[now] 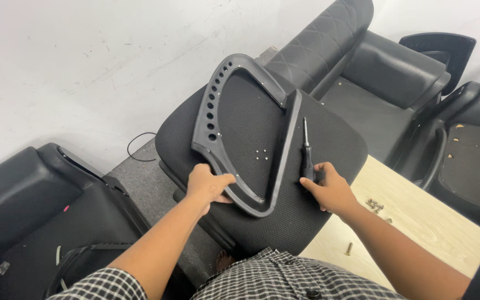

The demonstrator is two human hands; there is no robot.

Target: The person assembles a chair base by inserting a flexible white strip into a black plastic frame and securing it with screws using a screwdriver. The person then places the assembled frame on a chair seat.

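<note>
Nearest the checked shirt [262, 278], the left hand [206, 186] curls its fingers tight around the armrest's [234, 133] lower corner, on the mesh seat [329, 144]. Beside it, the right hand [331, 189] closes on a screwdriver [306, 153]. Screws [374, 206] lie on the board [418, 216] alongside; black chairs [384, 78] stand beyond.

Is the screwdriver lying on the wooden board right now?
No, the screwdriver lies on the black mesh seat, under the right hand.
</note>
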